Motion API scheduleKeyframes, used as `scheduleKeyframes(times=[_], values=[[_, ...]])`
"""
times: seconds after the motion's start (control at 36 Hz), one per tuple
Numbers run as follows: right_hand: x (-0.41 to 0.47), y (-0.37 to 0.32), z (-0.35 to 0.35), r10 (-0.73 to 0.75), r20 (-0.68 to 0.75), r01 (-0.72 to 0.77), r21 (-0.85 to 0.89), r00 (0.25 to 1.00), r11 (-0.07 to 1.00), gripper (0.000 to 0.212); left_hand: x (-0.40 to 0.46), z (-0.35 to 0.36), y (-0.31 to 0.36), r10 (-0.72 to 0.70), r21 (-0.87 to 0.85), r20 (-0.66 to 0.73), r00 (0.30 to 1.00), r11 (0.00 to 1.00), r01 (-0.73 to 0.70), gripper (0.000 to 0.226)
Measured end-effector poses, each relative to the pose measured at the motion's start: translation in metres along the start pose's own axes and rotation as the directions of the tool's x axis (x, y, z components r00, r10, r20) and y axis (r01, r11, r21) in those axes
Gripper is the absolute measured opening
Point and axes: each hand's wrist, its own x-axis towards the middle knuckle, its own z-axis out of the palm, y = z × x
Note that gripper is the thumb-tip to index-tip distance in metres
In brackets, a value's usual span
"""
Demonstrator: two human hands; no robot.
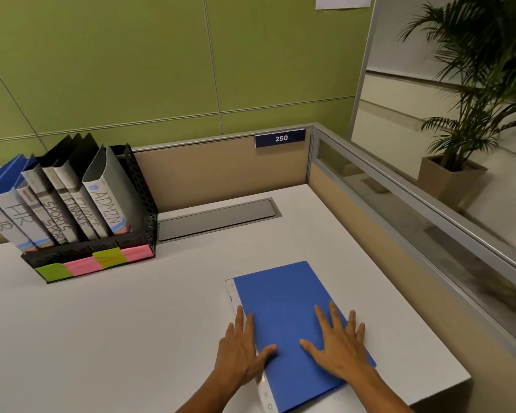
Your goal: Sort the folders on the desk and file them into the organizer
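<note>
potted palm (471, 93) (beyond the glass), "250" sign (280, 138), pinned paper (342, 1)

Folders flat on desk: 1, blue (283, 305)
Folders upright in organizer (143, 186): 7 spines seen — HR 2, SPORTS 2, FINANCE 2, ADMIN 1 (109, 208)
Organizers: 1
Sticky notes on organizer front: 4 — green 2, pink 2
Hands: 2, left (240, 350), right (338, 344)
Potted plants: 1 (471, 93)
Number plates: 1 (280, 138)

- Left hand (241, 350): palm down, fingers straight and close together, thumb spread to the right.
- Right hand (338, 344): palm down, fingers splayed flat, forearm angling in from the lower right.
</note>
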Motion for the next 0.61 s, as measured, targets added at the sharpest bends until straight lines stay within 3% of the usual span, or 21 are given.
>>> scheduleKeyframes(times=[0.11,0.19,0.33,0.44,0.53,0.61], values=[[0.004,0.003,0.002,0.018,0.036,-0.018,0.000,0.999,1.000,0.130,-0.001,0.001,0.006,0.012,-0.187,-0.002,1.000,0.982,-0.013,0.136],[0.007,0.004,0.005,0.009,0.055,-0.010,0.014,0.998,1.000,0.131,0.000,-0.001,0.013,0.014,-0.233,-0.003,1.000,0.972,-0.014,0.106],[0.006,0.000,0.013,-0.015,0.080,0.016,-0.020,0.997,1.000,0.129,0.003,-0.002,0.019,-0.042,-0.348,-0.063,0.997,0.937,0.017,0.086],[0.004,-0.003,0.015,-0.034,0.086,0.037,-0.035,0.996,0.999,0.126,0.004,-0.003,0.021,-0.128,-0.457,-0.105,0.986,0.887,0.066,0.096],[0.003,-0.003,0.012,-0.039,0.087,0.042,-0.038,0.995,0.998,0.127,0.008,-0.005,0.019,-0.257,-0.681,-0.135,0.957,0.726,0.099,0.116],[0.002,-0.001,0.011,-0.046,0.099,0.050,-0.036,0.994,0.998,0.127,0.010,-0.016,0.018,-0.427,-0.916,0.038,0.903,0.345,0.202,0.120]])
